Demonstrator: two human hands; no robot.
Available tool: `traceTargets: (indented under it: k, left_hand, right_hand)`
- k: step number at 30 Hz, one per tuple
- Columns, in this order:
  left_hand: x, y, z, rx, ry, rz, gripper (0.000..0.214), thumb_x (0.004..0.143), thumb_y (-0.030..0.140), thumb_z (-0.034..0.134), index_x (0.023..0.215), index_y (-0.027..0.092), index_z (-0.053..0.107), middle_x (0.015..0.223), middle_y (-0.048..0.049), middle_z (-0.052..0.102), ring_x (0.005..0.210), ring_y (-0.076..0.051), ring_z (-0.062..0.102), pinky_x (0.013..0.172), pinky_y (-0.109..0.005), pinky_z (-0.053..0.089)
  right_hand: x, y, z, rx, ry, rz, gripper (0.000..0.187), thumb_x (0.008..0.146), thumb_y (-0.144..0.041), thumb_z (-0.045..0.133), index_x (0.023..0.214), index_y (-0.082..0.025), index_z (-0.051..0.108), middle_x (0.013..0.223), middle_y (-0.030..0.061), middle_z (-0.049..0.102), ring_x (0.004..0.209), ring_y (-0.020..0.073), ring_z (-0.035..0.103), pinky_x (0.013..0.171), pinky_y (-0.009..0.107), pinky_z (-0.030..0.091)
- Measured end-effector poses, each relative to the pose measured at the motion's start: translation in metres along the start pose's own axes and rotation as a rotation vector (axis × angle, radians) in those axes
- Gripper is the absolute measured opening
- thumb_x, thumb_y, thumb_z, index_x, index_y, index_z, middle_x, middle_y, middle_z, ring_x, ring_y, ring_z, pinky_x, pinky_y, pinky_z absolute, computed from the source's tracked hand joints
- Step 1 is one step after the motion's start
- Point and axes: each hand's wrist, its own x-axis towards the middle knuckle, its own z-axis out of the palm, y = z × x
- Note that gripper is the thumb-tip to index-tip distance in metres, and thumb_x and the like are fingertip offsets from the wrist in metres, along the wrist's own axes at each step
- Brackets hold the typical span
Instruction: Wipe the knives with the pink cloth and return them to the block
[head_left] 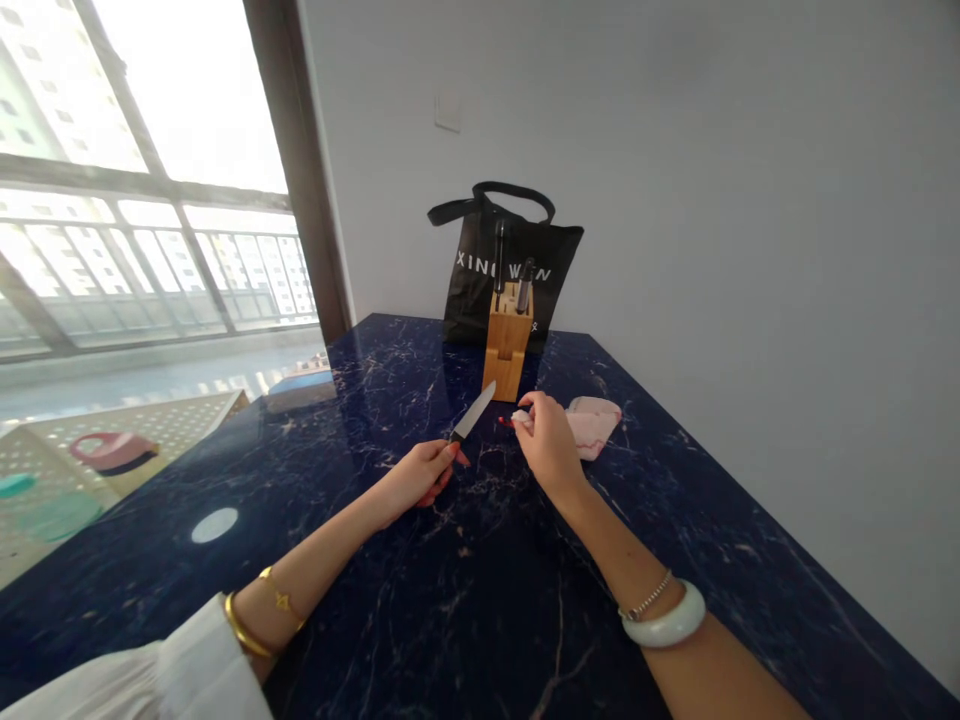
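Observation:
My left hand (429,472) is wrapped round the dark handle of a kitchen knife (475,411). Its bright blade points up and away, the tip reaching in front of the lower part of a wooden knife block (504,375). Between the fingertips of my right hand (546,440) is pinched one end of a white and pink cloth (594,424). The rest of that cloth lies on the table behind and to the right of the hand. Cloth and blade are apart. Two dark-handled tools (500,250) stand in slots of the block.
A black tote bag (469,285) with white letters stands behind the block, near the wall. The dark blue marble-patterned table (465,620) has a white round spot (214,525) at left. Beyond its left edge is a perforated cream rack (180,425) holding a pink item (112,452).

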Motion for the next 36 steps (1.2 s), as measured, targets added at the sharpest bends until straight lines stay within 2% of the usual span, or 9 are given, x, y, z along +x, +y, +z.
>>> traceTargets:
  k: [3, 6, 10, 14, 16, 22, 29, 36]
  left_hand:
    - [0.001, 0.0, 0.002, 0.094, 0.031, -0.043, 0.039, 0.08, 0.052, 0.036, 0.085, 0.016, 0.051, 0.049, 0.0088, 0.033, 0.03, -0.002, 0.021, 0.028, -0.015, 0.018]
    - [0.002, -0.002, 0.004, 0.223, 0.042, -0.013, 0.041, 0.08, 0.051, 0.034, 0.083, 0.016, 0.053, 0.046, 0.0084, 0.032, 0.03, -0.003, 0.024, 0.03, -0.016, 0.019]
    - [0.007, -0.007, 0.005, 0.256, 0.055, 0.036, 0.038, 0.079, 0.049, 0.037, 0.078, 0.015, 0.054, 0.043, 0.0077, 0.032, 0.032, -0.005, 0.027, 0.032, -0.018, 0.019]
    - [0.01, -0.009, 0.002, 0.119, 0.08, -0.078, 0.035, 0.08, 0.048, 0.035, 0.08, 0.016, 0.05, 0.046, 0.0087, 0.033, 0.028, -0.004, 0.023, 0.029, -0.018, 0.018]
    - [0.01, -0.01, 0.001, 0.083, 0.063, -0.088, 0.035, 0.08, 0.048, 0.035, 0.08, 0.016, 0.049, 0.047, 0.0086, 0.034, 0.026, -0.003, 0.022, 0.028, -0.017, 0.017]
    - [0.009, -0.012, 0.001, 0.156, 0.038, -0.042, 0.039, 0.08, 0.049, 0.035, 0.082, 0.014, 0.053, 0.045, 0.0083, 0.034, 0.025, -0.003, 0.025, 0.026, -0.017, 0.019]
    - [0.004, -0.004, 0.008, 0.229, 0.133, -0.021, 0.035, 0.081, 0.045, 0.035, 0.078, 0.015, 0.053, 0.044, 0.0077, 0.035, 0.028, -0.004, 0.026, 0.029, -0.017, 0.021]
    - [0.004, -0.007, 0.007, 0.289, 0.121, 0.037, 0.039, 0.079, 0.047, 0.035, 0.081, 0.013, 0.056, 0.043, 0.0069, 0.038, 0.031, -0.005, 0.027, 0.033, -0.019, 0.021]
  right_hand:
    - [-0.002, -0.019, 0.001, 0.146, 0.069, -0.085, 0.011, 0.078, -0.013, 0.045, 0.088, -0.018, 0.046, 0.084, 0.0053, 0.048, 0.082, 0.0191, 0.045, 0.073, 0.031, 0.039]
    - [-0.005, -0.032, 0.005, 0.259, 0.07, -0.137, 0.008, 0.079, -0.014, 0.046, 0.085, -0.019, 0.046, 0.085, 0.0051, 0.048, 0.085, 0.0187, 0.046, 0.076, 0.032, 0.04]
    - [-0.012, -0.039, 0.013, 0.307, -0.041, -0.167, 0.007, 0.08, -0.019, 0.049, 0.087, -0.019, 0.05, 0.089, 0.0052, 0.049, 0.087, 0.0182, 0.048, 0.078, 0.032, 0.041]
    - [-0.017, -0.041, 0.018, 0.186, -0.164, -0.249, 0.027, 0.078, -0.017, 0.052, 0.105, -0.016, 0.05, 0.1, 0.0082, 0.052, 0.096, 0.021, 0.045, 0.085, 0.035, 0.038]
    - [-0.018, -0.039, 0.019, 0.128, -0.193, -0.27, 0.032, 0.077, -0.015, 0.052, 0.109, -0.014, 0.049, 0.101, 0.009, 0.053, 0.097, 0.0219, 0.044, 0.086, 0.036, 0.037]
    - [-0.017, -0.035, 0.02, 0.158, -0.196, -0.231, 0.02, 0.081, -0.013, 0.045, 0.097, -0.016, 0.056, 0.09, 0.0065, 0.057, 0.088, 0.0186, 0.047, 0.08, 0.031, 0.039]
    - [-0.018, -0.042, 0.023, 0.264, -0.14, -0.175, 0.015, 0.082, -0.016, 0.045, 0.09, -0.018, 0.057, 0.085, 0.0054, 0.058, 0.085, 0.0178, 0.049, 0.077, 0.029, 0.039]
    - [-0.017, -0.039, 0.023, 0.284, -0.129, -0.103, 0.011, 0.078, -0.014, 0.047, 0.081, -0.017, 0.057, 0.081, 0.0053, 0.058, 0.081, 0.0176, 0.05, 0.075, 0.03, 0.039]
